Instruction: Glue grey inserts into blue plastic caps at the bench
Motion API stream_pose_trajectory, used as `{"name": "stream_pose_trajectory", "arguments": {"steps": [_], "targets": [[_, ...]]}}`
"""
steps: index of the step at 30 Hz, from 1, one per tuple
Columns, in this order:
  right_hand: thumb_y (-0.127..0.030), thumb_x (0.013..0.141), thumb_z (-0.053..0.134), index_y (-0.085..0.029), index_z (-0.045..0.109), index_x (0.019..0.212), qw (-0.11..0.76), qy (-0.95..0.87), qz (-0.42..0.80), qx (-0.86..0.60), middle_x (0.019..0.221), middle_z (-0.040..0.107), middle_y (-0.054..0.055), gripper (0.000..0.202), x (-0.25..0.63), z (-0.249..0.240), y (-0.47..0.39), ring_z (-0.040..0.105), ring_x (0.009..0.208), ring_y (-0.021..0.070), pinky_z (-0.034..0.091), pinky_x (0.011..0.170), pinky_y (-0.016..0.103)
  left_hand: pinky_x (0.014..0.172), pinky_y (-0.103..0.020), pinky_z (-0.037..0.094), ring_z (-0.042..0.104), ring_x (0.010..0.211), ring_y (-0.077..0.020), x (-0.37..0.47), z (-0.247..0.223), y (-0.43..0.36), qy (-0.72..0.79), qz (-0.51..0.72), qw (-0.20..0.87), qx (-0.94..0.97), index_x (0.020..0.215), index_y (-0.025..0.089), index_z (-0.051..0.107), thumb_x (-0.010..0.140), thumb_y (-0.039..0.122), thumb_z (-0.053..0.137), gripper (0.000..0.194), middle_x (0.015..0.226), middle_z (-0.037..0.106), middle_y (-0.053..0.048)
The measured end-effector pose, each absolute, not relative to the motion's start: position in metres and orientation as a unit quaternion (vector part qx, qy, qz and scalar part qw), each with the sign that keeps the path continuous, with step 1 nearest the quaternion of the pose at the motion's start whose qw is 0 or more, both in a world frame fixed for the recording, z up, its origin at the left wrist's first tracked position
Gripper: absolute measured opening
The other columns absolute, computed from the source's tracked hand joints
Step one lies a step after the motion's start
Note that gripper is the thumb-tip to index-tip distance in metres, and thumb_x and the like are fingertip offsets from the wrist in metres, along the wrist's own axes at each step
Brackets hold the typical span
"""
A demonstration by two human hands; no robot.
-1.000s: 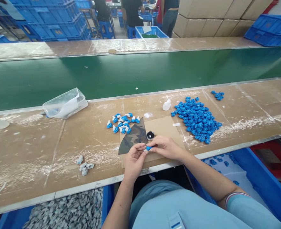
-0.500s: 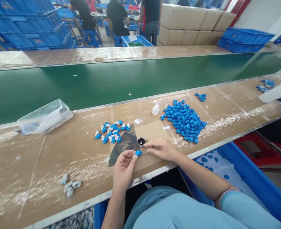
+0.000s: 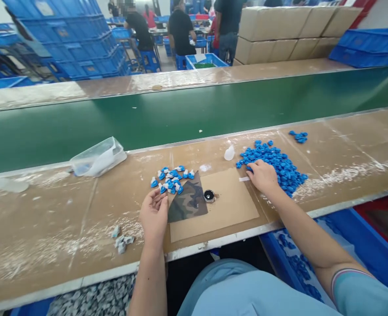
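My left hand (image 3: 155,213) is beside the small group of blue-and-white pieces (image 3: 171,179), its fingers curled; whether a piece is between them is hidden. At the left edge of the large pile of blue pieces (image 3: 279,164), my right hand (image 3: 261,175) has its fingertips on a blue piece. Between the hands, a small round black cup (image 3: 209,195) stands on a cardboard sheet (image 3: 230,210), next to a camouflage-patterned sheet (image 3: 189,202). A white squeeze bottle (image 3: 229,152) is behind the cardboard.
A clear plastic scoop (image 3: 98,156) lies at the left. Several grey pieces (image 3: 123,242) are near the front. Beyond the bench runs a green belt (image 3: 167,115). Blue crates (image 3: 82,44) and cartons (image 3: 269,26) stand behind, with people working there.
My right hand has moved from beside the black cup to the blue pile. My left hand has moved left to the blue-and-white pieces. The camera view has shifted left.
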State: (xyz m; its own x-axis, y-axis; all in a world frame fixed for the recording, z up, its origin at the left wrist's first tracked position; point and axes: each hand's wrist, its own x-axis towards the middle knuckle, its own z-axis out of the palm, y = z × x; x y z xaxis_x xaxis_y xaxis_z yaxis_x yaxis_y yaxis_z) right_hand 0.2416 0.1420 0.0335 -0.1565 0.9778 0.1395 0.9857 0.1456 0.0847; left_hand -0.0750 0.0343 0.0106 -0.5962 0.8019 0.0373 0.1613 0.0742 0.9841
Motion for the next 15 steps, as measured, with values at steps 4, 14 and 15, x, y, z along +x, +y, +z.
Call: {"name": "stream_pose_trajectory", "arguments": {"steps": [4,14,15], "targets": [[-0.022,0.085,0.055,-0.018,0.071,0.082,0.009,-0.775,-0.081,-0.627,0.088,0.064,0.012,0.017,0.242,0.030,0.145,0.061,0.073,0.0222,0.039,0.060,0.031,0.080,-0.035,0.053,0.066,0.085,-0.0196,-0.082,0.005,0.015,0.720,0.557,0.201,0.362,0.098,0.018,0.061,0.070,0.029,0.063,0.030,0.093,0.067,-0.009],[-0.020,0.079,0.050,-0.022,0.071,0.090,0.176,-0.825,-0.026,-0.537,0.087,0.064,0.012,0.023,0.262,-0.002,0.151,0.062,0.080,0.0285,0.051,0.070,0.042,0.085,-0.046,0.045,0.060,0.080,-0.0262,-0.162,0.019,-0.042,0.880,0.347,0.002,0.326,0.080,0.020,0.063,0.067,0.037,0.060,0.022,0.077,0.064,-0.007],[-0.019,0.079,0.049,-0.023,0.071,0.088,0.187,-0.832,-0.011,-0.522,0.088,0.065,0.012,0.024,0.262,-0.002,0.150,0.062,0.081,0.0284,0.052,0.072,0.042,0.086,-0.047,0.045,0.060,0.079,-0.0269,-0.168,0.018,-0.042,0.887,0.326,0.022,0.325,0.076,0.020,0.062,0.065,0.037,0.061,0.020,0.074,0.063,-0.006]]}}
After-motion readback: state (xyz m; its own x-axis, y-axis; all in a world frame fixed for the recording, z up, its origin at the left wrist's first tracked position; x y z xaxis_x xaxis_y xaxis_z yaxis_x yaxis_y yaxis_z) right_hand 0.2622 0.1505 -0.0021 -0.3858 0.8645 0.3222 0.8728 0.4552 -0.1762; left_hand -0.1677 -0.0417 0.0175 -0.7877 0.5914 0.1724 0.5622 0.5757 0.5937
